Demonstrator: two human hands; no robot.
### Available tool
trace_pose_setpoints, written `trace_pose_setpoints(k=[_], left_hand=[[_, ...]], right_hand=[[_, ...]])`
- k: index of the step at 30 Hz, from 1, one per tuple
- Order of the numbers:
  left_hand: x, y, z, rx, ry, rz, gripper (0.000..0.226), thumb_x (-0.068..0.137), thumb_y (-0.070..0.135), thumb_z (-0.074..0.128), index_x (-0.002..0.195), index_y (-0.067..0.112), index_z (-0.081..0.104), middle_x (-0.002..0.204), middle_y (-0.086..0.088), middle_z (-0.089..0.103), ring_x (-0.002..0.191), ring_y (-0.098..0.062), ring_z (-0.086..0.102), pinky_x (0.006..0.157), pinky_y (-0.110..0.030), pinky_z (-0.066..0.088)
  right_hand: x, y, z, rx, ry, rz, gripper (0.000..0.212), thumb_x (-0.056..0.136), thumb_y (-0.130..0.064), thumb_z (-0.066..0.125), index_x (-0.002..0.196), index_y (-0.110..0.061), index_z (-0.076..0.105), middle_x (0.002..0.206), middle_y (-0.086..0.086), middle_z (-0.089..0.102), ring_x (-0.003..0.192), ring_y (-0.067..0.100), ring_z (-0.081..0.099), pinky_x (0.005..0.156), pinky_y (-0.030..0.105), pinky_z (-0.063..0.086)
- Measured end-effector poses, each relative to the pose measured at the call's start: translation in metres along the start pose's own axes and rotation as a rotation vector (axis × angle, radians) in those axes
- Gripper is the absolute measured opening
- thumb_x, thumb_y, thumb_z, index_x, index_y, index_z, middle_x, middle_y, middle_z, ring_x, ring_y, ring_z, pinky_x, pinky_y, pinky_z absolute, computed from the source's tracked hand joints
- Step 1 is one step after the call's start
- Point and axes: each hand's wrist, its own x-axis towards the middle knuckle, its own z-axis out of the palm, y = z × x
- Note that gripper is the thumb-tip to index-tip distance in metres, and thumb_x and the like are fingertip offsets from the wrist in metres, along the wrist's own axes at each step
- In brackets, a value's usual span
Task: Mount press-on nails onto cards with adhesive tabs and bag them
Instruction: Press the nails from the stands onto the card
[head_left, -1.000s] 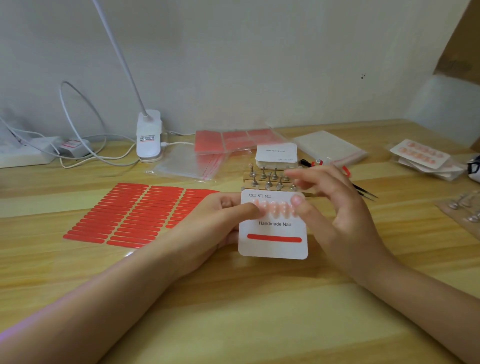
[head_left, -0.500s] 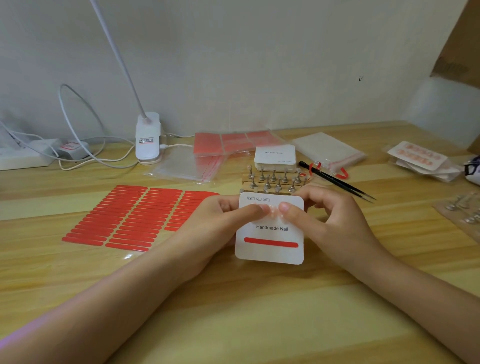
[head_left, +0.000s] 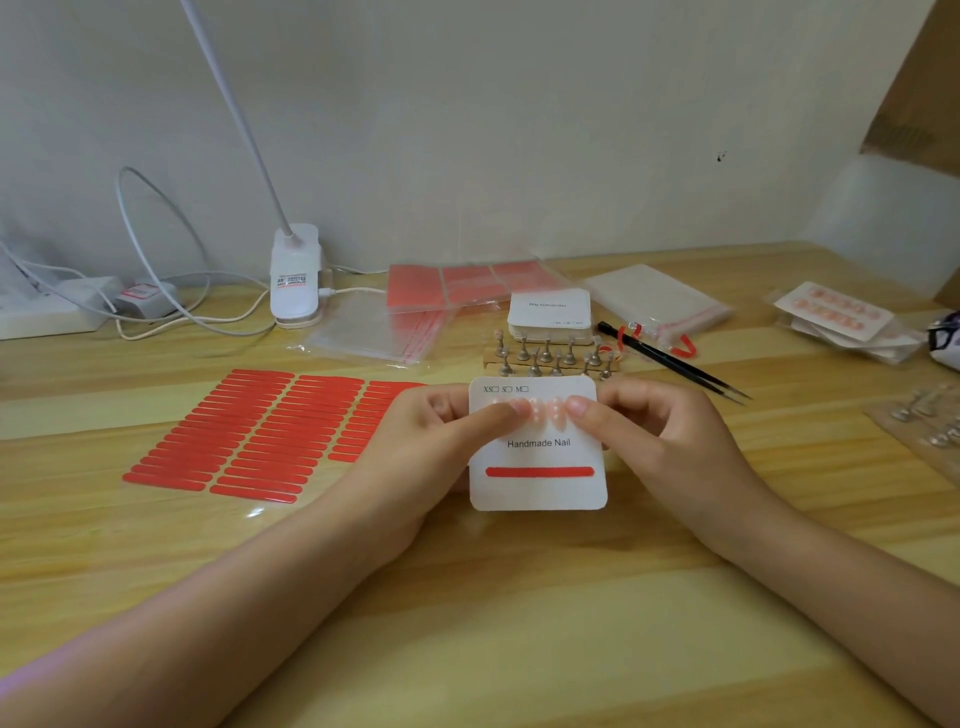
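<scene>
While the card (head_left: 537, 467) is held just above the wooden table (head_left: 467, 623), pink nails (head_left: 543, 410) are pressed along its upper row.

It is gripped between left hand (head_left: 431, 441) and right hand (head_left: 660, 436), thumbs curled onto its front, fingers behind; a red adhesive strip (head_left: 539, 472) is seen below the thumbs.

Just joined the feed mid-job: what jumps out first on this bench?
The white "Handmade Nail" card at centre, held by the left hand and right hand, thumbs pressing its row of pink nails. To its left, the sheet of red adhesive tabs lies flat on the table.
</scene>
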Motion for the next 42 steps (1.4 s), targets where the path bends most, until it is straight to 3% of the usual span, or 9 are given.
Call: trace_pose_setpoints(k=[3,6,9,14,22,29,32,39,42], left_hand=[[0.0000,0.0026,-0.0011,-0.018,-0.015,-0.030,0.016,0.082,0.016,0.060,0.085,0.003,0.070,0.066,-0.009,0.069,0.043,-0.013,0.062,0.038,-0.018,0.045],[-0.0005,0.0057,-0.0020,0.004,-0.043,-0.050,0.018,0.071,0.028,0.066,0.069,0.011,0.073,0.067,-0.009,0.070,0.049,-0.016,0.065,0.039,-0.019,0.046],[0.0002,0.0028,-0.0014,0.059,-0.004,-0.024,0.019,0.068,0.028,0.071,0.078,0.012,0.075,0.076,-0.010,0.073,0.061,-0.017,0.069,0.041,-0.016,0.046],[0.0005,-0.0015,-0.0001,0.109,0.017,-0.008,0.021,0.071,0.028,0.070,0.086,0.014,0.074,0.081,-0.008,0.074,0.070,-0.018,0.071,0.048,-0.018,0.050],[0.0026,-0.0025,-0.0029,0.119,-0.011,-0.021,0.040,0.059,0.037,0.073,0.088,0.011,0.075,0.088,-0.010,0.074,0.082,-0.025,0.071,0.068,-0.030,0.058],[0.0004,0.0051,-0.0066,0.004,-0.159,-0.093,0.028,0.077,0.032,0.060,0.082,0.007,0.072,0.075,-0.010,0.072,0.053,-0.015,0.067,0.047,-0.019,0.050],[0.0003,0.0037,-0.0079,-0.022,-0.155,-0.087,0.027,0.080,0.028,0.057,0.087,0.005,0.070,0.078,-0.011,0.072,0.059,-0.015,0.068,0.047,-0.019,0.050],[0.0032,-0.0016,-0.0081,0.044,-0.095,-0.054,0.034,0.078,0.030,0.059,0.093,0.001,0.069,0.088,-0.015,0.072,0.068,-0.018,0.070,0.048,-0.019,0.050],[0.0030,-0.0027,-0.0071,0.064,-0.082,-0.033,0.034,0.077,0.032,0.060,0.091,0.003,0.070,0.085,-0.013,0.073,0.065,-0.017,0.069,0.048,-0.020,0.050]], right_hand=[[-0.0004,-0.0022,0.0006,0.020,0.002,-0.004,0.029,0.074,-0.038,0.058,0.055,-0.016,0.062,0.061,0.005,0.061,0.064,0.019,0.053,0.064,0.024,0.041],[-0.0009,-0.0027,0.0005,0.020,-0.013,-0.024,0.036,0.072,-0.042,0.058,0.059,-0.008,0.062,0.067,0.016,0.061,0.073,0.036,0.055,0.067,0.038,0.045],[-0.0018,-0.0034,0.0003,0.030,-0.035,-0.022,0.041,0.080,-0.040,0.066,0.069,-0.001,0.065,0.074,0.024,0.059,0.076,0.040,0.054,0.071,0.045,0.045],[-0.0022,-0.0076,0.0027,0.042,-0.083,0.005,0.036,0.069,-0.044,0.064,0.085,-0.013,0.074,0.088,0.023,0.067,0.090,0.044,0.058,0.083,0.059,0.044],[0.0006,-0.0070,0.0019,0.051,-0.105,-0.002,0.034,0.064,-0.046,0.062,0.086,-0.022,0.073,0.091,0.007,0.073,0.089,0.036,0.063,0.081,0.054,0.048],[0.0019,-0.0015,-0.0017,0.090,-0.097,0.056,0.028,0.066,-0.037,0.062,0.082,-0.016,0.073,0.085,0.006,0.073,0.083,0.024,0.067,0.078,0.036,0.052],[0.0017,-0.0019,-0.0020,0.111,-0.102,0.080,0.030,0.066,-0.038,0.062,0.079,-0.014,0.073,0.082,0.004,0.073,0.078,0.015,0.068,0.073,0.027,0.053],[0.0021,-0.0002,-0.0026,0.069,-0.051,0.060,0.044,0.066,-0.040,0.060,0.077,0.002,0.070,0.084,0.022,0.068,0.087,0.040,0.061,0.078,0.048,0.048],[0.0022,-0.0006,-0.0026,0.068,-0.041,0.055,0.043,0.066,-0.039,0.060,0.078,0.001,0.071,0.084,0.020,0.069,0.087,0.038,0.061,0.079,0.045,0.049]])
